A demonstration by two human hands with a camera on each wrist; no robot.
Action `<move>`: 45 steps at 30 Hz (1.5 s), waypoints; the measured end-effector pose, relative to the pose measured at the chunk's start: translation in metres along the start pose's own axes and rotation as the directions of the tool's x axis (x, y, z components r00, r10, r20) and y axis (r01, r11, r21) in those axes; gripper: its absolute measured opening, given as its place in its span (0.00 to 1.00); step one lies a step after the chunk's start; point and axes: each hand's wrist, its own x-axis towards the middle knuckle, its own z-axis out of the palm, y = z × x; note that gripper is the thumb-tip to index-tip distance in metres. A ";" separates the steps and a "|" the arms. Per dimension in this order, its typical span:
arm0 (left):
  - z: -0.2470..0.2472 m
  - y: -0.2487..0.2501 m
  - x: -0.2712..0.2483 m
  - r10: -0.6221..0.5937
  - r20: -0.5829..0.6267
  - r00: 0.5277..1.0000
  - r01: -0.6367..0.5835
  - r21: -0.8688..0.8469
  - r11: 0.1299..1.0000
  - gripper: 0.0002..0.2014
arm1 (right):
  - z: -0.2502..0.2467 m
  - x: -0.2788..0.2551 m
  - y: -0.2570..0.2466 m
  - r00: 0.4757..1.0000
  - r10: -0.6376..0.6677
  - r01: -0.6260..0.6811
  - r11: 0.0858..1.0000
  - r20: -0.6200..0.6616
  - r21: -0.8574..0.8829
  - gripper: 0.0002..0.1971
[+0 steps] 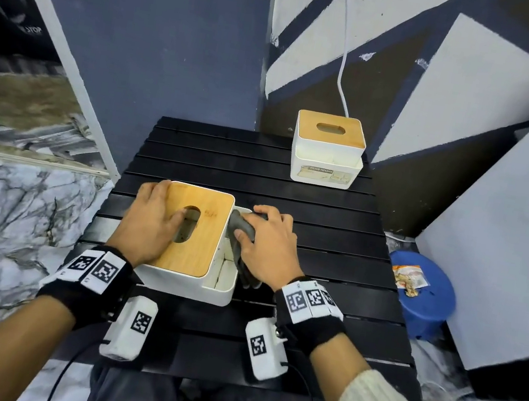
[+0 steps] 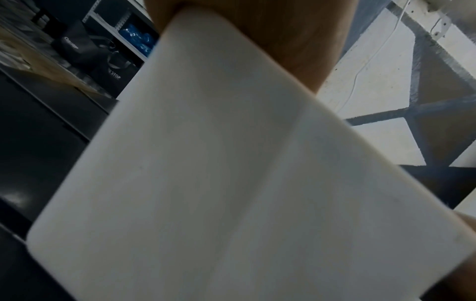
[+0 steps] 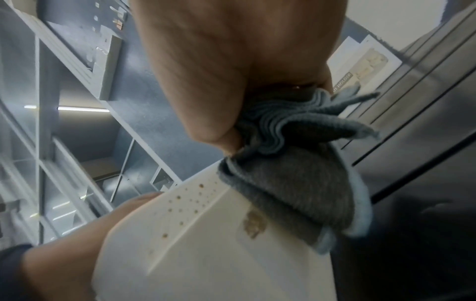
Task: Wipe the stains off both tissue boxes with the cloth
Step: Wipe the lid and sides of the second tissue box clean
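At the table's (image 1: 318, 243) near edge, our left hand (image 1: 149, 220) lay flat-fingered on the near tissue box (image 1: 196, 231), steadying it, while our right hand (image 1: 266, 245) gripped the cloth (image 1: 241, 228) against its spotted side; the second box (image 1: 328, 149) waited at the far right corner

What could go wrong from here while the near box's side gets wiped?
1. The brown spots lie left of where the cloth presses, so the wipe may miss them.
2. The left hand only rests on the near tissue box; a hard sideways push by the right hand might slide it.
3. The far tissue box has not yet been wiped and could be forgotten.
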 end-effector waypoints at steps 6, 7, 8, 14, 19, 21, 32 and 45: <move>0.002 -0.001 0.000 -0.005 0.020 1.000 0.005 0.002 1.000 0.32 | 0.005 -0.022 0.002 0.998 -0.052 0.051 0.998 -0.040 -0.033 0.18; 0.002 -0.001 0.000 0.000 0.027 1.000 -0.001 0.004 1.000 0.33 | 0.003 -0.017 0.001 0.998 -0.044 0.042 0.998 -0.043 -0.044 0.18; 0.001 -0.002 0.000 0.004 0.033 0.999 -0.004 0.006 1.000 0.33 | 0.002 -0.010 0.001 0.998 -0.036 0.033 0.998 -0.044 -0.056 0.18; 0.002 -0.001 -0.003 -0.004 0.028 1.000 0.005 -0.013 1.000 0.33 | 0.002 0.010 0.003 0.999 0.023 -0.023 1.000 -0.042 -0.002 0.18; 0.004 0.001 0.000 -0.032 -0.004 0.999 0.031 -0.036 0.999 0.32 | 0.007 -0.015 0.001 0.999 -0.025 0.027 0.997 -0.033 0.075 0.18; 0.004 0.002 -0.001 -0.021 0.002 1.000 0.021 -0.033 0.999 0.32 | 0.010 -0.028 0.002 0.998 -0.027 0.031 0.995 -0.050 0.095 0.19; 0.005 0.006 0.007 -0.067 -0.027 0.997 0.065 -0.063 0.996 0.32 | 0.017 -0.019 -0.002 0.998 0.044 -0.029 0.948 -0.042 0.316 0.22; 0.005 0.007 0.016 -0.079 -0.059 0.995 0.076 -0.062 0.995 0.30 | 0.020 -0.013 -0.006 0.998 0.031 -0.012 0.925 -0.045 0.380 0.19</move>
